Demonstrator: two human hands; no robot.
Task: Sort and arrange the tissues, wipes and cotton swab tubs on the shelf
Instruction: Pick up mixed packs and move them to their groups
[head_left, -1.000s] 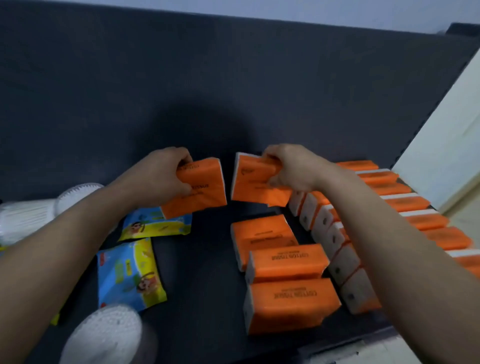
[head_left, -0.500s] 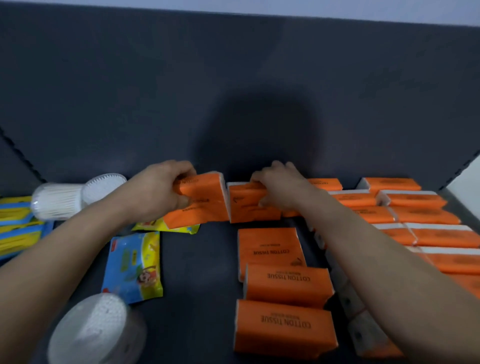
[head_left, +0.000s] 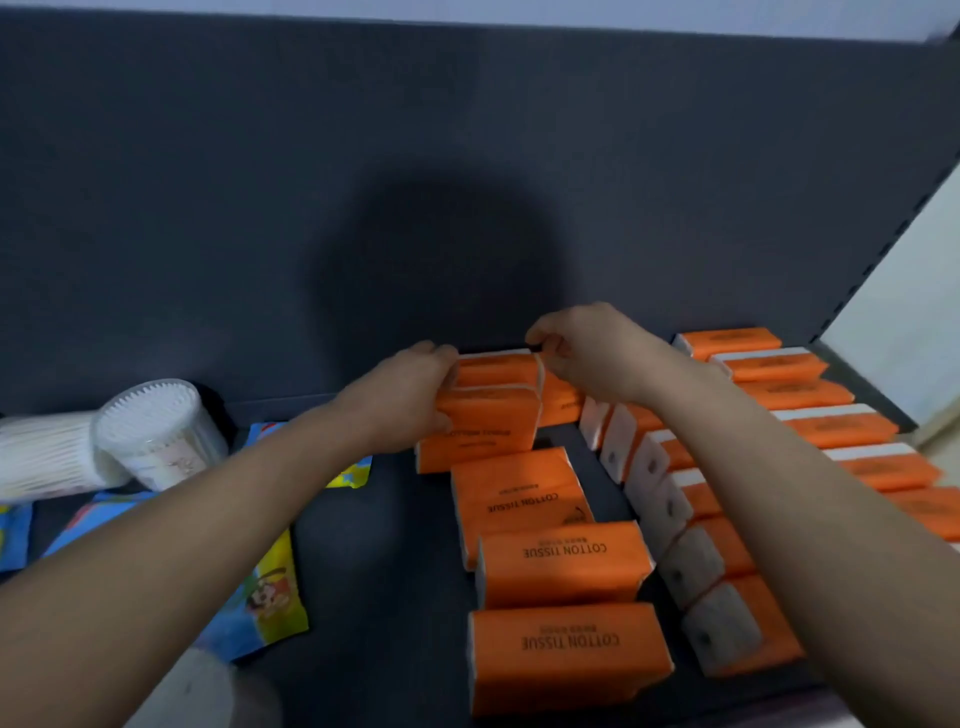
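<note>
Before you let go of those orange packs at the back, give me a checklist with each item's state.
1. Left hand grips the front tissue pack: ok.
2. Right hand holds the rear pack: cannot tell; its fingers curl at the pack's corner.
3. Near column of packs squared up: not ok, staggered.
4. Swab tubs standing: not ok, one tub lies on its side.
5. Wipes sorted: not ok, lying loose under the left forearm.

"COTTON TISSUE" printed upside down on front orange tissue packs (head_left: 563, 564), smaller print unreadable
</note>
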